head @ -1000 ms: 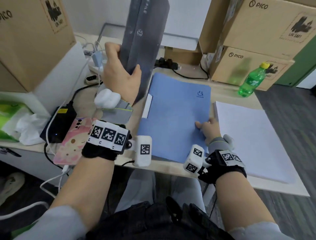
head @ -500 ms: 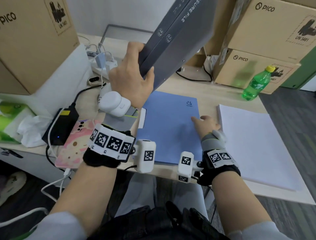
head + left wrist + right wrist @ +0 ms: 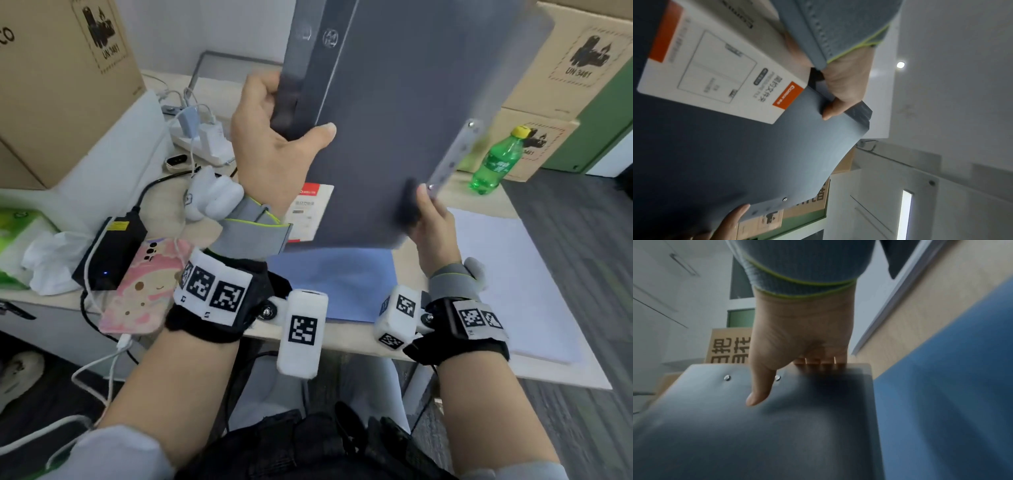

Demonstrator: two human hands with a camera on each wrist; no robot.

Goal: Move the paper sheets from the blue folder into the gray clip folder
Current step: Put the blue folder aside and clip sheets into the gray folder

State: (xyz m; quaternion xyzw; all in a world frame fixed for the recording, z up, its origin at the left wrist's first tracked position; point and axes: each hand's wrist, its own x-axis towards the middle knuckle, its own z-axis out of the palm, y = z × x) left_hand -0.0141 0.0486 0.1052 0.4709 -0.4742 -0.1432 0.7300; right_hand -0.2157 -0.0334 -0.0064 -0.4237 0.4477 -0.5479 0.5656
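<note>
From the head view, the gray clip folder (image 3: 394,113) is up in the air, tilted, above the desk (image 3: 342,339); the left hand (image 3: 270,147) clamps its spine end, thumb on the near cover and fingers wrapped round the far side; the right hand (image 3: 433,222) pinches the folder's lower right corner, just beside a metal strip (image 3: 450,159) with rivets; below it the blue folder (image 3: 342,284) lies flat and closed on the desk, near the front edge, between the two wrists; a stack of white paper sheets (image 3: 513,274) lies to its right, apart from it; a green bottle (image 3: 496,161) stands at the far right by the cardboard boxes (image 3: 548,78); a pink phone (image 3: 144,287) and a black charger (image 3: 109,246) lie to the left.

Over to the left wrist view; the left hand (image 3: 842,91) grips the folder's (image 3: 756,154) thick spine edge, thumb pressed on the cover; a white and orange product label (image 3: 721,65) sits on that cover; the right hand's fingertips (image 3: 735,216) show at the lower edge, holding the corner by a rivet.

The right wrist view, blurred; the right hand (image 3: 801,344) has its thumb flat on the gray cover (image 3: 777,426) between two rivets, four fingers curled behind the edge; the blue folder (image 3: 951,386) lies on the desk to the right.
</note>
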